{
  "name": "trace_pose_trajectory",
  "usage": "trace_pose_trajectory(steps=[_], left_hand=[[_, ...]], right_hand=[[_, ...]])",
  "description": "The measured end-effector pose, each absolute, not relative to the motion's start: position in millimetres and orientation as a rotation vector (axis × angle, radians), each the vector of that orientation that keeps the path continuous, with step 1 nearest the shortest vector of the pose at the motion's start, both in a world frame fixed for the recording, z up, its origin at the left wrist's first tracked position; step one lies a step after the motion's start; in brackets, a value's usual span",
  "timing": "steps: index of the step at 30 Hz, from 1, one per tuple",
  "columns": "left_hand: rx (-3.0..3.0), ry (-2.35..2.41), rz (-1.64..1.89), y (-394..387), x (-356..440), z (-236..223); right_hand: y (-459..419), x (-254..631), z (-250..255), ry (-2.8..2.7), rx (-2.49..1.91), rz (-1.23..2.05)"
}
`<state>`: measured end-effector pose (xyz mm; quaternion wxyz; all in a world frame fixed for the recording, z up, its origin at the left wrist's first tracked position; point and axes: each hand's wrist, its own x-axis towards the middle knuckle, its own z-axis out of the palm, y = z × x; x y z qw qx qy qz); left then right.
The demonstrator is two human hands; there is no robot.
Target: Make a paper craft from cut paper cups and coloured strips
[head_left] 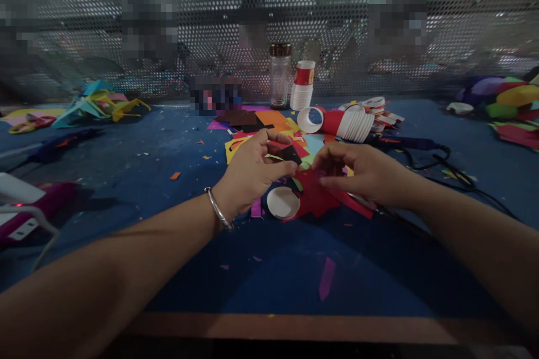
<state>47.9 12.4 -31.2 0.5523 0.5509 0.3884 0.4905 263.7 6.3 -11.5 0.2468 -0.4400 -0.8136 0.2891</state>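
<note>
My left hand (256,171), with a silver bangle at the wrist, pinches a small piece of black paper (290,153) between thumb and fingers. Just right of it, my right hand (357,173) hovers with curled fingers. A gap shows between its thumb and fingertips, and nothing can be seen in it. Below the hands lies a white round disc (283,203), beside red paper (315,196). Coloured paper sheets and scraps spread behind both hands, partly hidden by them. A metal tool, partly covered by my right hand, rests under that palm.
Paper cups lie in a stack (353,123) and stand in another (302,92) near a clear bottle (280,76). A glue gun (63,143) and a pink power strip (33,213) are at left. A black cord (458,176) trails right. A perforated metal screen (236,28) closes the back.
</note>
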Motion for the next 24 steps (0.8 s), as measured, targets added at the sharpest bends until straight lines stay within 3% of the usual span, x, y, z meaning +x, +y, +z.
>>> trace_pose_trajectory(steps=[8, 24], left_hand=[[1.351, 0.898, 1.079, 4, 52, -28], [1.396, 0.76, 1.027, -4, 57, -32]], right_hand=[[-10, 248, -2, -1.7, -1.112, 0.942], [-8, 248, -7, -1.696, -1.139, 0.903]])
